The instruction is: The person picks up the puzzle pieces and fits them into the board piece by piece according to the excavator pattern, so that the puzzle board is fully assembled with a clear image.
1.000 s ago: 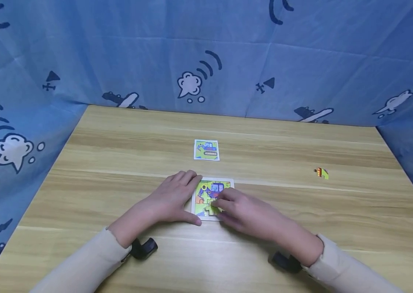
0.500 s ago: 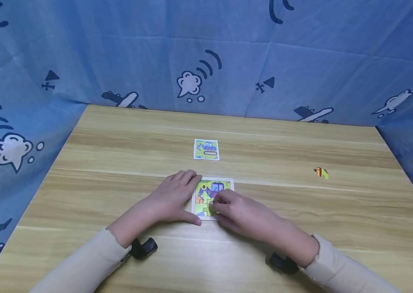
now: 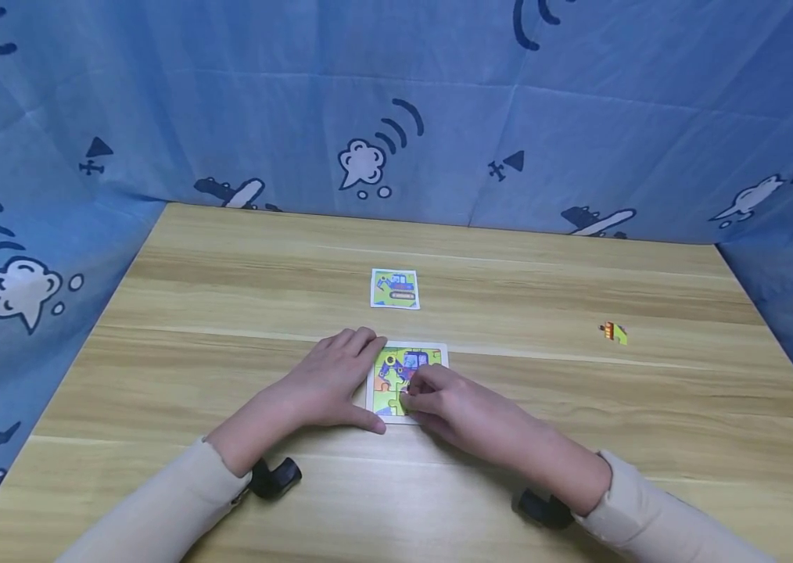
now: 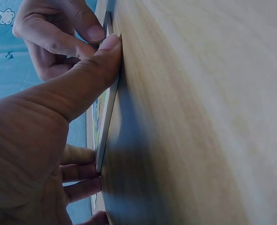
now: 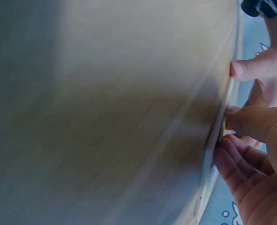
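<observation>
A small jigsaw puzzle tray (image 3: pixel 428 345) with a white border lies flat on the table, its assembled pieces forming a blue digger on green. My left hand (image 3: pixel 333 379) rests along its left side, the thumb on the near edge and the index finger at the far left corner, fingers fairly straight. Over the lower right part of the puzzle, my right hand (image 3: pixel 463 407) pinches a puzzle piece between thumb and fingers. That piece is mostly hidden by the fingers. In the right wrist view, the right thumb (image 5: pixel 250 122) and fingertips meet at the tray's edge.
A square picture card (image 3: pixel 395 289) of the same digger lies behind the tray. One loose green, red and yellow puzzle piece (image 3: pixel 613 333) sits to the right on the wooden table (image 3: pixel 227 266). A blue patterned cloth (image 3: pixel 263 117) hangs around the table.
My right hand has shifted slightly left over the lower right of the puzzle, and the green piece at its fingertips has become mostly covered. My left hand has stayed in place.
</observation>
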`<state>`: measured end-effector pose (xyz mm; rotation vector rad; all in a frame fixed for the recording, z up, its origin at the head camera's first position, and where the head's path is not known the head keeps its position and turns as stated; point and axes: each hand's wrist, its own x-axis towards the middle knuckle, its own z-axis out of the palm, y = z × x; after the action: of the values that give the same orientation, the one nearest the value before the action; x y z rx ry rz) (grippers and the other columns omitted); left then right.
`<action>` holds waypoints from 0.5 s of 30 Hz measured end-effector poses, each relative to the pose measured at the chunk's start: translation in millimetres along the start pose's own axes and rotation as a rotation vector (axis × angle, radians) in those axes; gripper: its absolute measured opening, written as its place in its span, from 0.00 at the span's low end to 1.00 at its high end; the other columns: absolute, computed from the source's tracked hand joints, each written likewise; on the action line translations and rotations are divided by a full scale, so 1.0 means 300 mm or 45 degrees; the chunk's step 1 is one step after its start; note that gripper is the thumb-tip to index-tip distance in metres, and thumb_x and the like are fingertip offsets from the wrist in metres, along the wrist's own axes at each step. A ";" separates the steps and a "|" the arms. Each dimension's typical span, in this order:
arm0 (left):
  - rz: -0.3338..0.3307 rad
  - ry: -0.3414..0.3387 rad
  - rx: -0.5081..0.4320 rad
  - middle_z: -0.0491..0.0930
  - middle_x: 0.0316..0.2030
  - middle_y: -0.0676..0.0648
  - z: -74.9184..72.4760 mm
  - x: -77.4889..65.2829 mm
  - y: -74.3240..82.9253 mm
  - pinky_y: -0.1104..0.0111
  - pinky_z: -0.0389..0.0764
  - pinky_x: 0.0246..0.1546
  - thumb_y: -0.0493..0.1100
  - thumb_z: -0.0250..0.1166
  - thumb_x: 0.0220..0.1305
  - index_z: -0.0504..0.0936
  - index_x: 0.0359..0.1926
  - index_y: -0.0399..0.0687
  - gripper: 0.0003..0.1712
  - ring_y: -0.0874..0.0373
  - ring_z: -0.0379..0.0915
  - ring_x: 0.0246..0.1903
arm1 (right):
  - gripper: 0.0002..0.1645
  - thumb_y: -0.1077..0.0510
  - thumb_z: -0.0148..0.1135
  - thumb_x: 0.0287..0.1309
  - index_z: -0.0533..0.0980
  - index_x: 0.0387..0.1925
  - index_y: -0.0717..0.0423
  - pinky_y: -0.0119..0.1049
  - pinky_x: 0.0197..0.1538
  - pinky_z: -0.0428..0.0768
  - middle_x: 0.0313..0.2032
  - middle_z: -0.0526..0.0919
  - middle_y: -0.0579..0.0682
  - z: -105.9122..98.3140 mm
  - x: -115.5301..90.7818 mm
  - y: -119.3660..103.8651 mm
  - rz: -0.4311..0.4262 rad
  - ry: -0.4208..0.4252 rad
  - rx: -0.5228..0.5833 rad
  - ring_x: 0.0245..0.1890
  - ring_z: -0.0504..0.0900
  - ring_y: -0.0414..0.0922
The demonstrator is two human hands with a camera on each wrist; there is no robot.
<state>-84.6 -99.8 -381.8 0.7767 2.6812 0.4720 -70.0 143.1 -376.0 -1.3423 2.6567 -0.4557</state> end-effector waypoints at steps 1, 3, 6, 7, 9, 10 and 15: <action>0.001 -0.001 0.000 0.64 0.75 0.41 0.000 0.000 0.000 0.46 0.61 0.80 0.74 0.77 0.49 0.59 0.80 0.40 0.70 0.44 0.61 0.74 | 0.12 0.62 0.72 0.64 0.89 0.49 0.54 0.25 0.43 0.83 0.44 0.81 0.47 0.001 -0.002 0.001 -0.001 0.002 0.002 0.40 0.78 0.37; 0.005 -0.003 0.001 0.64 0.75 0.41 0.000 0.000 0.001 0.46 0.61 0.80 0.74 0.77 0.49 0.59 0.80 0.40 0.70 0.44 0.61 0.74 | 0.12 0.62 0.71 0.65 0.89 0.49 0.54 0.25 0.42 0.82 0.43 0.80 0.47 0.002 -0.006 0.002 -0.005 0.008 0.006 0.40 0.77 0.37; 0.009 -0.004 0.002 0.64 0.75 0.40 0.001 0.000 0.001 0.46 0.62 0.79 0.74 0.77 0.49 0.59 0.80 0.40 0.69 0.44 0.61 0.74 | 0.11 0.62 0.70 0.66 0.89 0.49 0.54 0.25 0.42 0.81 0.43 0.80 0.46 0.004 -0.009 0.003 -0.009 0.016 0.009 0.40 0.76 0.36; 0.009 -0.005 0.002 0.64 0.75 0.40 0.001 0.000 0.001 0.46 0.62 0.79 0.74 0.77 0.49 0.59 0.80 0.40 0.69 0.44 0.61 0.74 | 0.11 0.62 0.70 0.66 0.89 0.49 0.54 0.25 0.42 0.81 0.43 0.80 0.45 0.004 -0.009 0.003 -0.007 0.018 0.009 0.40 0.76 0.36; 0.006 -0.004 0.003 0.64 0.75 0.41 0.000 0.000 0.000 0.46 0.62 0.79 0.74 0.77 0.49 0.59 0.80 0.40 0.69 0.44 0.61 0.74 | 0.11 0.61 0.70 0.67 0.89 0.50 0.53 0.25 0.42 0.81 0.43 0.80 0.45 0.004 -0.009 0.003 -0.004 0.017 0.010 0.41 0.76 0.36; 0.004 -0.005 0.003 0.64 0.75 0.41 0.000 0.000 0.001 0.46 0.62 0.79 0.74 0.77 0.49 0.59 0.80 0.40 0.69 0.44 0.61 0.74 | 0.11 0.61 0.69 0.67 0.89 0.50 0.53 0.25 0.42 0.81 0.44 0.80 0.45 0.004 -0.008 0.003 -0.009 0.019 0.013 0.41 0.76 0.36; -0.004 -0.008 0.001 0.64 0.75 0.41 0.001 0.001 -0.002 0.46 0.61 0.79 0.74 0.77 0.49 0.59 0.80 0.41 0.69 0.44 0.60 0.74 | 0.11 0.61 0.69 0.68 0.89 0.49 0.53 0.26 0.44 0.81 0.44 0.80 0.44 0.003 -0.004 0.005 0.001 0.014 0.032 0.42 0.76 0.36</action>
<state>-85.0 -100.1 -382.2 0.7726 2.6761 0.4672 -70.1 144.7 -377.4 -1.3358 2.6505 -0.4961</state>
